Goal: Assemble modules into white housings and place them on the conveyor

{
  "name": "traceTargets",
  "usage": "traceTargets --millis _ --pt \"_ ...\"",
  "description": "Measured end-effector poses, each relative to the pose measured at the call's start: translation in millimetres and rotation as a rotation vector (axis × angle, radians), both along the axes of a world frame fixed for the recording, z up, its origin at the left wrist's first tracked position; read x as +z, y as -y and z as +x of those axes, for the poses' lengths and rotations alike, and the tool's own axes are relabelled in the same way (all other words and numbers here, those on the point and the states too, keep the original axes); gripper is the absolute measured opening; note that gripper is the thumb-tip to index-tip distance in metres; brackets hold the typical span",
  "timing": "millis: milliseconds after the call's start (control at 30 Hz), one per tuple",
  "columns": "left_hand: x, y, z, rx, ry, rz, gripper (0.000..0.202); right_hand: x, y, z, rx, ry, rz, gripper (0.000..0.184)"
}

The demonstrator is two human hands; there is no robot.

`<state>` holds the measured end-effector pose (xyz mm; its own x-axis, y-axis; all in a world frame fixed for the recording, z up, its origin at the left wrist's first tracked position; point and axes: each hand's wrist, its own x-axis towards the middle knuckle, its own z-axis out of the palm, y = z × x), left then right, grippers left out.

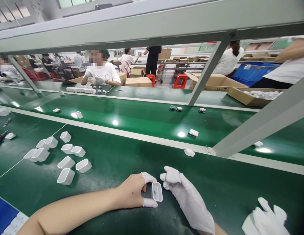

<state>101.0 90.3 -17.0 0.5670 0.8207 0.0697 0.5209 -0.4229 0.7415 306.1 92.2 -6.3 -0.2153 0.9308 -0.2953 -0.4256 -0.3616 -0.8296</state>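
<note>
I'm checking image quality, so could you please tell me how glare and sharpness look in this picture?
Head view: white glare spots on the glossy green conveyor belt; head view: open-topped white plastic case in the left hand with white finger cots, fairly crisp; head view: pixelated block masking a co-worker in a white T-shirt.

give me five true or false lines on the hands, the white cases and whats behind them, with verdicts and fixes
1. The left hand holds a white case. True.
2. The right hand has a small white piece at its fingertips. True.
3. The right hand is bare. False: it wears a white glove.
4. The cluster of loose cases lies to the right of both hands. False: it lies to their left, on the green table.
5. A red stool stands in the background. True.
</note>
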Motion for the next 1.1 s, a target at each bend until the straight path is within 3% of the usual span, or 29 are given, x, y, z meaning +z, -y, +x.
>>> traceTargets --millis 200,367,533,600,733,933,1100 --pt "-0.2 0 0 -0.001 -0.004 -0.002 0.053 0.6 4 -3 0.016 0.08 0.113 0.032" --pt "-1.0 -1 0 -0.005 0.004 0.016 0.05 -8.0 15 -4 0.039 0.354 0.221 0.037" --pt "-1.0 -1 0 -0.026 0.027 0.024 0.046 -15.7 25 -3 0.07 0.745 0.695 0.033" --pt "-0.1 -1 0 -0.034 0.033 0.018 0.044 -15.2 25 -3 0.084 0.841 0.812 0.037" --pt "1.2 -1 0 -0.041 0.053 0.024 0.037 -13.0 23 -3 0.142 0.942 0.885 0.042" --pt "-0.4 1 0 -0.038 0.061 0.054 0.032 -14.3 19 -3 0.12 1.01 1.078 0.046" --pt "-2.7 0 0 -0.028 0.066 0.07 0.034 -13.9 18 -4 0.121 1.096 1.124 0.047"
